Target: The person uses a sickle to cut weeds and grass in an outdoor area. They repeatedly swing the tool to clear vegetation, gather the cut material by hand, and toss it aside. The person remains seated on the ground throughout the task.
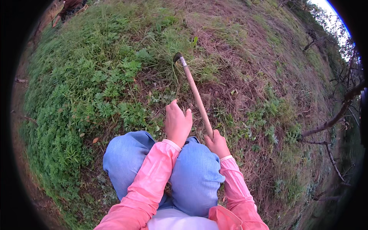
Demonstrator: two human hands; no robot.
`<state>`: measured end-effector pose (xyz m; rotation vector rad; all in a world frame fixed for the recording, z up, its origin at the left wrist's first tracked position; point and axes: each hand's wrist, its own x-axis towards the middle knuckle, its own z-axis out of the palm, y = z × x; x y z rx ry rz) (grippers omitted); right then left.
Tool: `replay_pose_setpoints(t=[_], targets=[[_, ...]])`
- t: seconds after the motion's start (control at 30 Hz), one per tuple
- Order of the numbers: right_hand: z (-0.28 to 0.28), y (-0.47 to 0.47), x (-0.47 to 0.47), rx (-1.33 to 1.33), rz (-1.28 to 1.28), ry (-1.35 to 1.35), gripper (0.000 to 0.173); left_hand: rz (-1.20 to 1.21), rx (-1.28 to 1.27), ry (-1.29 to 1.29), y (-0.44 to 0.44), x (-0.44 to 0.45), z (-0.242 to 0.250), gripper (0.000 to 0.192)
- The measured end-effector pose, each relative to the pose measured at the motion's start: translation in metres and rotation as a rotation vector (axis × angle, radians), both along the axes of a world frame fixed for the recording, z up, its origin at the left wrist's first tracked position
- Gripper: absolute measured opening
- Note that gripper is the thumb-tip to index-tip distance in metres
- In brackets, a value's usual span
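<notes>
My right hand grips the lower end of a sickle's wooden handle beside my right knee. The handle slants forward and a little left, up to a pale metal collar. Beyond the collar, the dark curved blade rests against a tuft of long green grass, which partly hides it. Just left of the handle, my left hand reaches forward over the ground, apart from the tool. Its thumb stands away from the fingers, and nothing shows in it. Both forearms pass over or beside my bent knees in blue jeans.
Dense leafy weeds cover the slope to the left. Dry cut grass lies ahead and to the right. Bare tree branches jut in at the right edge. Another person is partly visible at the far upper left.
</notes>
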<state>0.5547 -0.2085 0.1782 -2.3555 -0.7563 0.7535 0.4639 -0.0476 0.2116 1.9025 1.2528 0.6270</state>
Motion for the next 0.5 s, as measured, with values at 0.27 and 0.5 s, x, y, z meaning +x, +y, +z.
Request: replay_pose_setpoints(t=[0.27, 0.5], targets=[[-0.010, 0.034, 0.044, 0.333, -0.063, 0.042, 0.030, -0.538, 0.138, 0.055, -0.034, 0.031, -0.086, 0.023], [-0.032, 0.042, 0.095, 0.733, -0.466, 0.261, 0.023, -1.020, 0.279, -0.063, -0.016, 0.128, -0.134, 0.015]])
